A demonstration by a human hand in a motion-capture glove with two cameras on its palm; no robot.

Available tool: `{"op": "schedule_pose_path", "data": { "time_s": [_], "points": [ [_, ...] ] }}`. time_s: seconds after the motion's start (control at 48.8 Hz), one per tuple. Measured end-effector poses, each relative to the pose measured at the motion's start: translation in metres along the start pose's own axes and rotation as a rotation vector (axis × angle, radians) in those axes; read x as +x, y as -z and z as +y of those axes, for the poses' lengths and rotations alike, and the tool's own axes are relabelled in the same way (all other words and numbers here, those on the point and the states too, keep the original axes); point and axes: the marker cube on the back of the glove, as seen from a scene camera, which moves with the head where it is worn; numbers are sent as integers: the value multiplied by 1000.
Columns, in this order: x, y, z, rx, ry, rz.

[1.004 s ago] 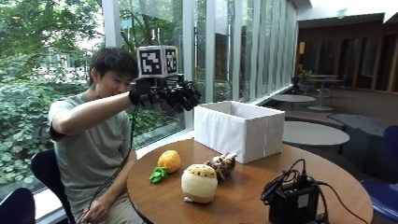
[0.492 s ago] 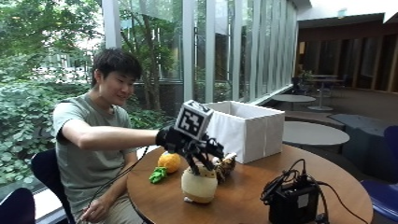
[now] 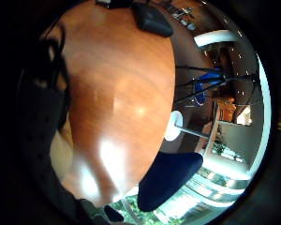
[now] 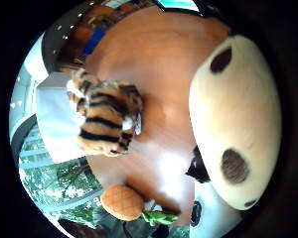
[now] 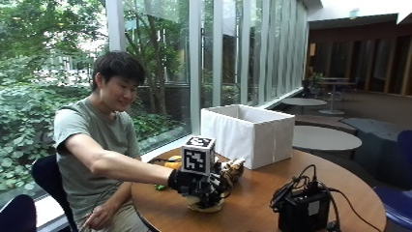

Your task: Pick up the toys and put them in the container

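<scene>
A person is seated at the 9 o'clock side of a round wooden table (image 5: pixel 257 203), the right arm stretched across it. The bare left hand (image 5: pixel 90 222) is seen low beside the lap, below the table edge, touching none of the toys; whether its fingers are curled cannot be told.

The gloved right hand (image 5: pixel 196 186) is lowered onto a cream plush toy with brown spots (image 5: pixel 205 207) standing near the table's middle. The hand covers the toy's top, and the black fingers (image 5: pixel 215 191) are draped down over its sides, curled round it. The toy's base is seen resting on the tabletop. In the thumb-side palm view the spotted toy (image 4: pixel 236 124) fills much of the picture, so it lies close against the palm.

At 11 o'clock of the hand, an orange pineapple toy with a green leaf tuft (image 5: pixel 171 164) lies on the table, mostly hidden behind the glove; in the thumb-side view it (image 4: pixel 123 202) is seen apart from the spotted toy. At 2 o'clock of the hand, just beside it, a striped tiger toy (image 5: pixel 233 169) stands between the hand and the container; its orange and black stripes are plain in the thumb-side view (image 4: pixel 105 119).

Behind the tiger, at 1 o'clock, a white rectangular fabric container (image 5: pixel 248 135) stands open-topped on the table. At 3 o'clock, well apart from the hand, a black device with cables (image 5: pixel 302 212) sits near the table's edge.
</scene>
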Motion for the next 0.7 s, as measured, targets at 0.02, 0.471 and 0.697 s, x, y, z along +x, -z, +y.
{"op": "schedule_pose_path", "data": {
  "time_s": [0.02,0.471,0.697],
  "points": [
    [0,1,-2,16,3,-9],
    [-27,199,15,151,13,84],
    [-68,293,38,197,92,83]
  ]
}}
